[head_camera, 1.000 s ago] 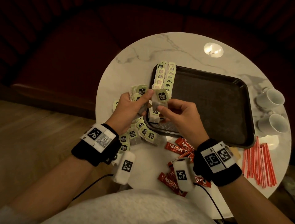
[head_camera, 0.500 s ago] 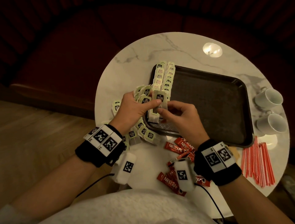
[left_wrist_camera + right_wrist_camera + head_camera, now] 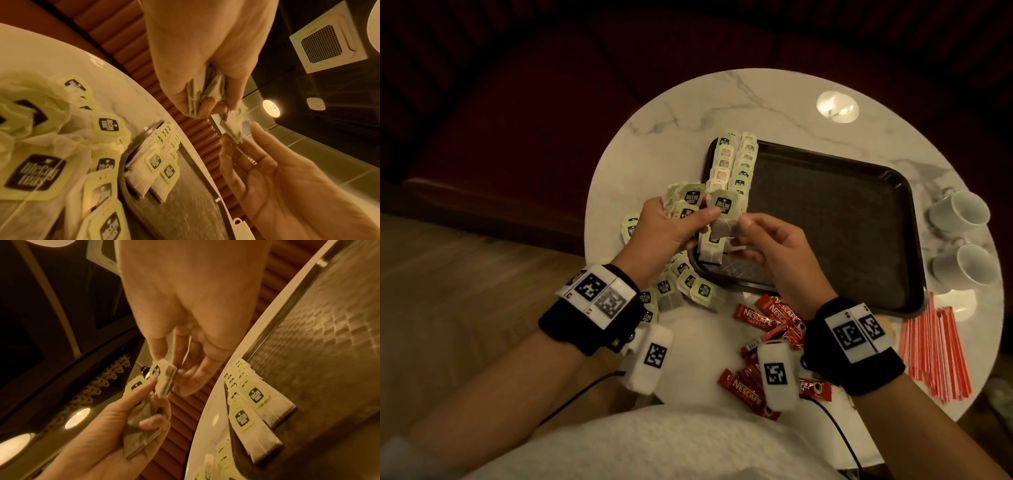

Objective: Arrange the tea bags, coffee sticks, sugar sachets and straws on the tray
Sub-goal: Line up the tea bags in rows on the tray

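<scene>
- Left hand [image 3: 666, 229]: you grip a fanned bunch of tea bags [image 3: 690, 200], thumb pressed across the front one; the bunch sits above the near left corner of the tray [image 3: 835, 226].
- Right hand [image 3: 774, 246]: your fingertips [image 3: 162, 356] pinch the front tea bag [image 3: 722, 219] at its paper body, tag uppermost, at the point where both hands meet.
- Key relation: the pinched bag hangs above the near end of the two rows of tea bags [image 3: 736, 164] laid along the tray's left edge. Its long axis runs roughly along the rows, and the open spot lies just below and toward you. Your right hand is the nearer one to set it down.
- Still off the tray: loose tea bags [image 3: 688, 284] on the table [image 3: 688, 113] by your left wrist, coffee sticks [image 3: 760, 313] near your right wrist, straws [image 3: 935, 353] at the right edge. No sugar sachets can be made out.
- Head view: gives the layout of rows, tray and piles, but hides the underside of the grip.
- Left wrist view: shows the bags bunched and folded inside your fist [image 3: 205, 91].
- Right wrist view: shows the pinch edge-on, and the nearest row bags [image 3: 259, 402] overlapping like tiles.
</scene>
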`<action>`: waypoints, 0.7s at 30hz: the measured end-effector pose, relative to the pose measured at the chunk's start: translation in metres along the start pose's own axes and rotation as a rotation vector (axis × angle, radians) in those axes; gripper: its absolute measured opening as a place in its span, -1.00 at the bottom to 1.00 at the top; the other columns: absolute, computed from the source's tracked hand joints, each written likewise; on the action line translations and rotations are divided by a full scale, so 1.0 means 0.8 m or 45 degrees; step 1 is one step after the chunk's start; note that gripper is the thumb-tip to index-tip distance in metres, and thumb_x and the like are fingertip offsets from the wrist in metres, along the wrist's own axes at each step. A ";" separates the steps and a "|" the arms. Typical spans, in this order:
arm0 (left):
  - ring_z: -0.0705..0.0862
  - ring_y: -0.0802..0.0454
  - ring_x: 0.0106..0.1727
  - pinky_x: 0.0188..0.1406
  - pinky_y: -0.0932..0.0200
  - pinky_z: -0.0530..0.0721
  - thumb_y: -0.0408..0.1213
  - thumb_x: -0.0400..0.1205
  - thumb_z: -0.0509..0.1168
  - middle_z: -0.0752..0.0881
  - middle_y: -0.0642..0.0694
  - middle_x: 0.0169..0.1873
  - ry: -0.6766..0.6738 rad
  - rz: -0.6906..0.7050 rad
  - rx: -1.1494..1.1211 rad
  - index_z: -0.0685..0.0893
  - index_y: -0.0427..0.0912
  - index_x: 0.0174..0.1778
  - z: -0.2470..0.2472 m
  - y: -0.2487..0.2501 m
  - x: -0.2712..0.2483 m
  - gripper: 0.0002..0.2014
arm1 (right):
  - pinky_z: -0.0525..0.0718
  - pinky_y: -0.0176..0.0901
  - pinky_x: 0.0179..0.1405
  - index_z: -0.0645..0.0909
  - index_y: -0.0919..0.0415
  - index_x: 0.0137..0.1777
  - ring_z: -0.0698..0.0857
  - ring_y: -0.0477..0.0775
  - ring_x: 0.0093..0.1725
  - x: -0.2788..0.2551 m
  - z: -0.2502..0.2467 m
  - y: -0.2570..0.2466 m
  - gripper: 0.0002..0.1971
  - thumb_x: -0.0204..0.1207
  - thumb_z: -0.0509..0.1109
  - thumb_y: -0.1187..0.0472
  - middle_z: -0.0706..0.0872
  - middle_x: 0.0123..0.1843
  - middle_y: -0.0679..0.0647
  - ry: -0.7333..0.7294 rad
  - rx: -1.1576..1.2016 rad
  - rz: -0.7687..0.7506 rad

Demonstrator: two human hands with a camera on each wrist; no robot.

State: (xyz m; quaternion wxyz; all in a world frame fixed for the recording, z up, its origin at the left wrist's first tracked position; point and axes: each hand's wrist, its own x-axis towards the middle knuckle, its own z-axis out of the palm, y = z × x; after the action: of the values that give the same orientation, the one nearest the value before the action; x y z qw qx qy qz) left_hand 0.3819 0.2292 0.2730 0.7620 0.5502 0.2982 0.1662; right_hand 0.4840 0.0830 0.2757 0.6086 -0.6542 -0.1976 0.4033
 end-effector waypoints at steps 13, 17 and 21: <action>0.68 0.12 -0.36 -0.40 0.19 0.54 -0.44 0.56 0.43 0.79 -0.02 -0.29 -0.081 0.046 -0.004 0.70 -0.12 -0.08 0.006 -0.005 -0.003 -0.87 | 0.74 -0.23 0.00 0.69 0.25 0.23 0.79 0.02 0.12 -0.001 -0.001 0.009 -0.73 0.55 0.47 0.26 0.82 0.13 0.07 0.002 -0.069 -0.047; 0.66 0.14 -0.32 -0.42 0.26 0.55 -0.48 0.55 0.43 0.79 -0.05 -0.20 -0.120 0.090 0.050 0.70 -0.17 -0.07 0.003 -0.005 -0.003 -0.85 | 0.73 -0.16 0.13 0.71 0.17 0.26 0.76 -0.04 0.20 0.000 -0.005 0.008 -0.73 0.57 0.45 0.21 0.81 0.18 -0.01 0.045 -0.119 -0.095; 0.62 0.13 -0.31 -0.41 0.26 0.54 -0.50 0.51 0.47 0.76 -0.05 -0.19 -0.143 0.107 0.054 0.69 -0.23 -0.03 0.000 -0.006 0.001 -0.82 | 0.70 -0.28 0.09 0.73 0.22 0.22 0.76 -0.09 0.16 0.000 -0.009 0.009 -0.78 0.60 0.42 0.27 0.82 0.15 0.00 0.065 -0.152 -0.130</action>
State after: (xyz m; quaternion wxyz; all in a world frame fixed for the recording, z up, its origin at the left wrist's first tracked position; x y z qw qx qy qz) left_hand 0.3822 0.2277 0.2684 0.7580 0.5868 0.2352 0.1605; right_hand 0.4879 0.0771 0.2681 0.5931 -0.6885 -0.2386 0.3424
